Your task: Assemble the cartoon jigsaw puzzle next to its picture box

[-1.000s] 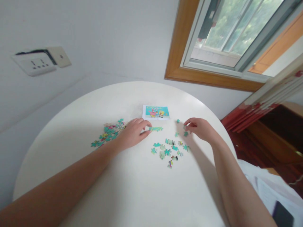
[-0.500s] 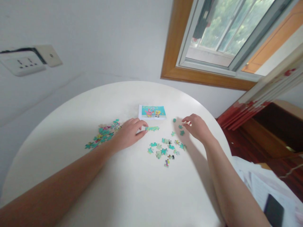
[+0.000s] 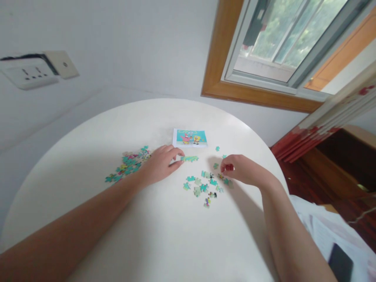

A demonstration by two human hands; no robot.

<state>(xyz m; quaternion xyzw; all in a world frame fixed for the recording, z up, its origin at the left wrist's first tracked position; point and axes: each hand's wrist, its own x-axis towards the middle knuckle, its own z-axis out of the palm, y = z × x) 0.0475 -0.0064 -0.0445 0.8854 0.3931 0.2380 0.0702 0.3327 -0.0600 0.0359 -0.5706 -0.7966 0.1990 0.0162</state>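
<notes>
My left hand (image 3: 164, 162) rests on the table, thumb and forefinger closed about the left end of a short strip of joined jigsaw pieces (image 3: 190, 158). To the right, my right hand (image 3: 242, 169) is low over loose jigsaw pieces (image 3: 203, 188), its fingers curled together. A multicoloured jigsaw piece (image 3: 220, 176) lies right at its fingertips; whether the fingers hold anything is hidden. One small teal piece (image 3: 216, 166) sits just left of that hand. Behind the strip stands a flat picture box (image 3: 191, 138) with two cartoon figures on a teal ground.
A heap of jigsaw pieces (image 3: 127, 166) lies left of my left hand, partly behind the forearm. The round white table (image 3: 173, 235) meets the wall near a wood-framed window (image 3: 217, 88). Papers and a dark phone (image 3: 340, 262) lie at the lower right.
My right hand has moved down and slightly left, from the teal pieces at the upper right to the loose group, its fingers curling in. My left hand stays at the strip.
</notes>
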